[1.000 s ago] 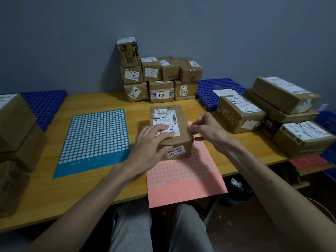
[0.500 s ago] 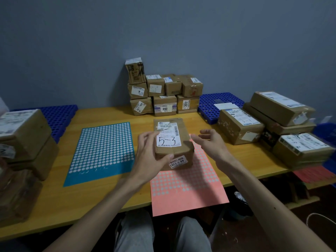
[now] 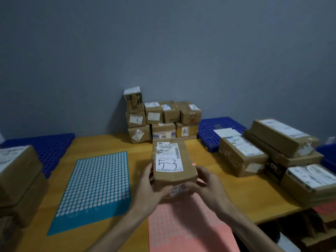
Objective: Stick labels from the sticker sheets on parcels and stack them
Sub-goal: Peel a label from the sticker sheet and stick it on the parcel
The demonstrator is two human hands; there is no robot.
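A small cardboard parcel (image 3: 187,166) with a white label marked "5-3" is lifted just above the table's middle. My left hand (image 3: 147,190) grips its left near corner. My right hand (image 3: 209,184) grips its right near corner, thumb on the front face. A small pink dot sticker (image 3: 193,164) sits on the parcel's right top edge. Below the hands lies the pink sticker sheet (image 3: 183,231), and to the left the blue sticker sheet (image 3: 94,190). A stack of small parcels (image 3: 161,120) stands against the back wall.
Larger parcels (image 3: 283,153) are piled at the right on the yellow table (image 3: 218,195). More big boxes (image 3: 18,179) stand at the left edge. Blue plastic grids (image 3: 218,131) lie at the back right and back left (image 3: 49,148).
My right hand came in from beside the parcel and took hold of its right corner. Both hands have lifted the parcel off the pink sheet. The camera tilted upward.
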